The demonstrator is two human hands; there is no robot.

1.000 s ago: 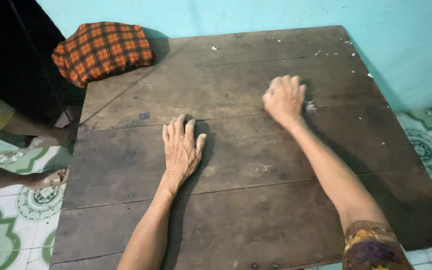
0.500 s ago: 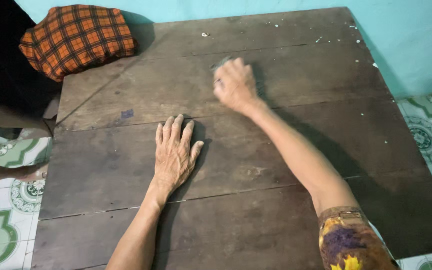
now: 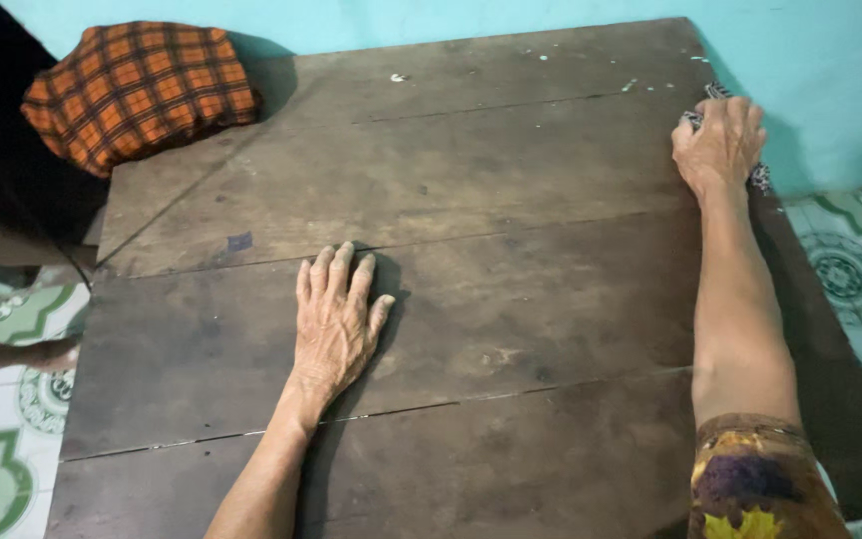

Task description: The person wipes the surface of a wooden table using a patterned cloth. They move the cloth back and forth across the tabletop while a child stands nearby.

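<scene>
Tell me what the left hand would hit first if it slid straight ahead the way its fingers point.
The left hand lies flat on the wooden table, fingers pointing toward the far edge. Only bare planks lie ahead, so it would likely reach the turquoise wall first. The plaid cushion sits well to its left.

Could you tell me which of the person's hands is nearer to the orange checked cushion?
Left. The left hand lies flat mid-platform, below and right of the orange checked cushion. The right hand is at the far right edge, gripping a cloth.
</scene>
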